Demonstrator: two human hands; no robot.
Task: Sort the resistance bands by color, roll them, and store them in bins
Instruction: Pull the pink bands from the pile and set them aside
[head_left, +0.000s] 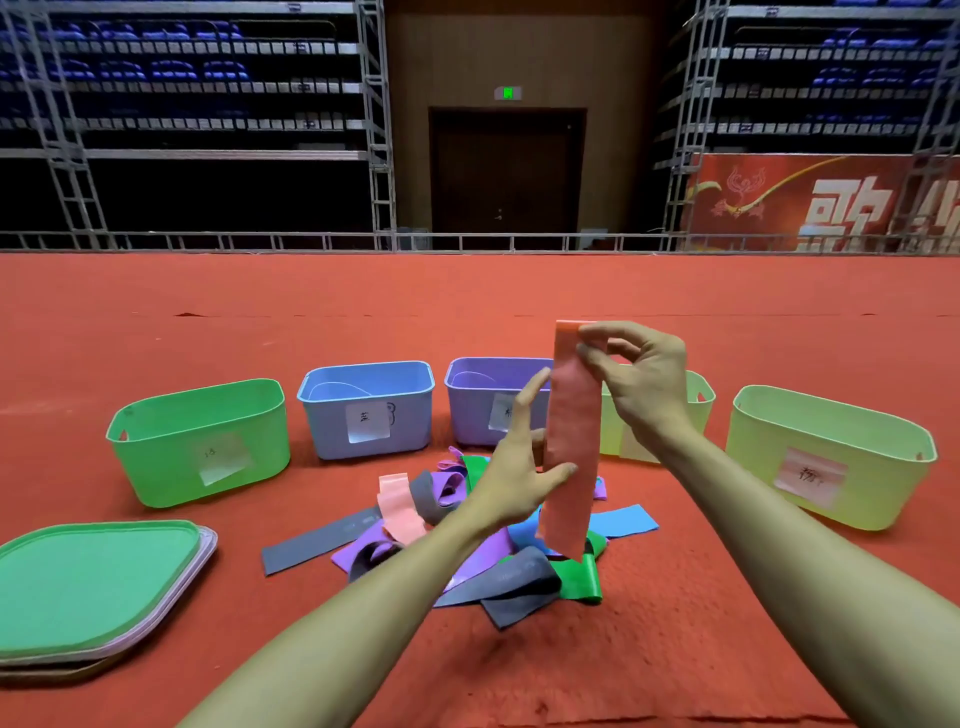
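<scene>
A pink resistance band hangs upright in the air over the pile. My right hand pinches its top end. My left hand is at its middle, fingers straight behind the band's left edge and thumb on its front. Below lies a pile of bands on the red carpet: grey, purple, blue, green and another pink one. Behind stand a row of labelled bins: green, blue, purple, a pale yellow one partly hidden by my right hand, and a second pale yellow bin.
Stacked bin lids, green on top, lie at the front left. Red carpet stretches behind the bins to a metal rail. Beyond are scaffolded seating stands, a dark door and a red banner.
</scene>
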